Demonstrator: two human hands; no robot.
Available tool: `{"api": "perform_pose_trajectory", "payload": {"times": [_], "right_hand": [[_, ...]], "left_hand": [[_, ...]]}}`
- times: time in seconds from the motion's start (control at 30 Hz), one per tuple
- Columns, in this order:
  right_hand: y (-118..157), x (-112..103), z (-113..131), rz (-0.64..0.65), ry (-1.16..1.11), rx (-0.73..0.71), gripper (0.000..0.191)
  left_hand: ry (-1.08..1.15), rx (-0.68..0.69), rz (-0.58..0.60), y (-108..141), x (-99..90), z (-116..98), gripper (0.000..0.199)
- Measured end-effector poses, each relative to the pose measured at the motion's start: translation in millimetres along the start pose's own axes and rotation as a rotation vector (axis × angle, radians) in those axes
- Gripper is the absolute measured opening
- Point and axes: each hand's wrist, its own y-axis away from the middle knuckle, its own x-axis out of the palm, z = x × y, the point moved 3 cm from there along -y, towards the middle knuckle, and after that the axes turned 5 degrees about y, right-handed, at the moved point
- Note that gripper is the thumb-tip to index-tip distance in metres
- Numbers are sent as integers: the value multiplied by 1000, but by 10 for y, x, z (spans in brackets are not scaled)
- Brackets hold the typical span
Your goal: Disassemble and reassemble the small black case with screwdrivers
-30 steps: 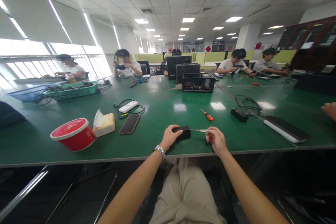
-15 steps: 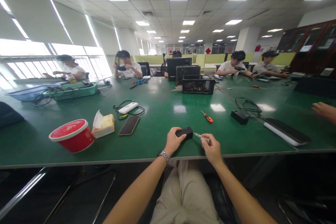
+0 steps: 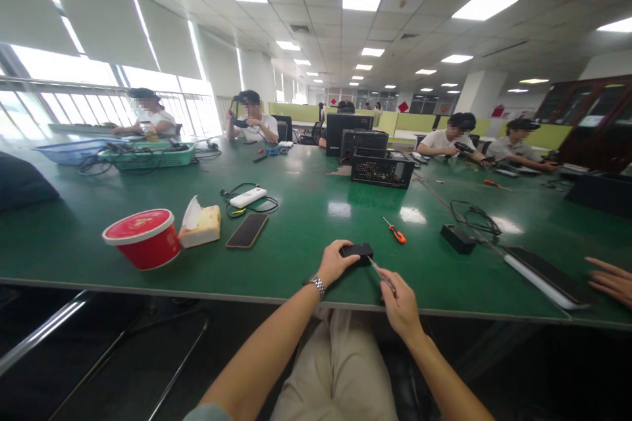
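A small black rectangular box (image 3: 359,251) lies near the table's front edge. My left hand (image 3: 336,263) is closed around its left end, thumb along the near side. In my right hand (image 3: 399,299) is a slim screwdriver (image 3: 381,272) with a clear handle, gripped between thumb and fingers. Its tip meets the right end of the box; I cannot tell whether it sits in a screw or gap. Beyond the right hand, an orange-handled screwdriver (image 3: 396,233) rests on the green table (image 3: 306,210).
To the left are a phone (image 3: 247,231), a tissue pack (image 3: 201,227), a red tub (image 3: 143,240) and a white power strip (image 3: 248,197). A second black box (image 3: 457,239) with a cable lies right. Another person's hand (image 3: 611,279) is at the right edge. Computer cases (image 3: 382,168) stand behind.
The view has tilted and shifted. My right hand has turned the screwdriver more upright in the picture, its tip now against the box's end. The other person's hand at right has opened out.
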Motion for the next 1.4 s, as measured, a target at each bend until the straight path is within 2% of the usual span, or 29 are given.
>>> {"api": "perform_pose_trajectory", "payload": {"times": [0.17, 0.3, 0.43, 0.53, 0.63, 0.77, 0.87, 1.0, 1.17, 1.27, 1.4], "right_hand": [[-19, 42, 3, 99, 117, -73, 33], [-199, -59, 57, 231, 215, -114, 36], [-411, -207, 136, 398, 324, -146, 32], [-451, -170, 145, 476, 416, -134, 27], [-355, 4, 92, 451, 524, -77, 28], [-209, 194, 7, 414, 605, -26, 28], [-181, 178, -7, 415, 603, -17, 33], [-265, 32, 75, 447, 585, -12, 45], [-535, -70, 250, 500, 623, -15, 36], [-518, 44, 273, 485, 681, 15, 37], [-257, 292, 202, 436, 752, 75, 50]], "left_hand": [[0, -18, 12, -40, 39, 4, 34], [2, -30, 61, -46, -4, 0, 38], [15, -35, 123, -16, -75, 32, 66], [15, -50, 131, 4, -117, 71, 84], [8, -49, 140, 12, -130, 75, 90], [-19, -11, 143, 35, -128, 9, 88], [-53, -8, 111, 64, -133, -22, 75], [-97, -45, 58, 79, -154, 24, 56], [-131, -40, 79, 60, -174, 62, 58], [-160, -15, 98, 61, -192, 16, 61], [-203, 46, 108, 51, -193, -95, 62]]}}
